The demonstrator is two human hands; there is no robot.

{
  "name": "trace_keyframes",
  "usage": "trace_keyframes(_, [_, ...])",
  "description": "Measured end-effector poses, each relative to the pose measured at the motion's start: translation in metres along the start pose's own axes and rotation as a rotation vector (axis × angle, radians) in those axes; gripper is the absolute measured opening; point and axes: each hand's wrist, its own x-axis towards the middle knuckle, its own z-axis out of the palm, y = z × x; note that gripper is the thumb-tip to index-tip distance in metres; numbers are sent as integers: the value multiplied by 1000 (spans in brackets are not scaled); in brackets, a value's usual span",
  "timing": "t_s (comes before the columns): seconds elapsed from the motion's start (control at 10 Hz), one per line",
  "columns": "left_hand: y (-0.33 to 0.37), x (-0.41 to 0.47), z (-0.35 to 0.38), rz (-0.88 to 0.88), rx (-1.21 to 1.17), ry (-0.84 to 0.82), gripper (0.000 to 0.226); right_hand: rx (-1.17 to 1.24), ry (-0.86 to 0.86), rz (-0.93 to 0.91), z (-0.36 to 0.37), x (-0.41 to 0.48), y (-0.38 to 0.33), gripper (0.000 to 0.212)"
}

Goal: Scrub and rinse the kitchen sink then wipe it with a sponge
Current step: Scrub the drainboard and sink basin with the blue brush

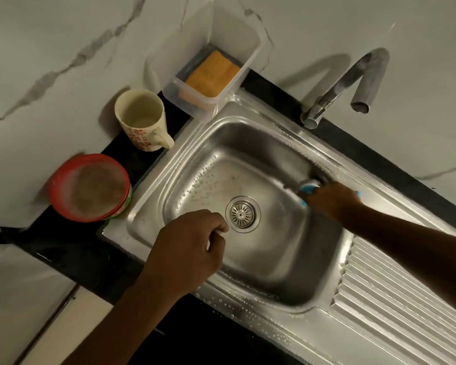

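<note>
L hand [187, 248]; brush [310, 187] in R hand [332, 202]

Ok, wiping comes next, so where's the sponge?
Head view, top centre: the sponge lies in the clear tub behind the sink, between mug and tap.

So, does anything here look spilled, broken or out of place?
Nothing stands out. Droplets speckle the stainless-steel sink, fitting the scrubbing: the right hand grips a blue brush against its wall.
</note>
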Motion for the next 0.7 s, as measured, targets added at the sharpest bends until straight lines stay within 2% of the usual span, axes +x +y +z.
trace_keyframes(0.1, [3,0,2,21,19,6,18,20,178,-81,-64,25,-28,47])
trace_keyframes(0.2, [2,0,4,18,42,11,16,107,433,-154,-117,51,-74,34])
trace_keyframes(0.3, [2,1,5,16,30,20,14,70,431,-139,-134,55,-83,43])
trace_keyframes(0.4, [3,3,7,28,4,27,16,-106,184,-90,-72,24,-47,34])
trace_keyframes(0.5, [1,4,8,9,-33,-5,17,-41,-36,-16,-22,2,-29,40])
trace_keyframes(0.6, [-1,4,7,12,-8,-23,17,-72,-5,-54,-40,17,-44,37])
trace_keyframes(0.7, [-3,2,5,9,16,-14,17,12,252,-93,-106,50,-73,38])
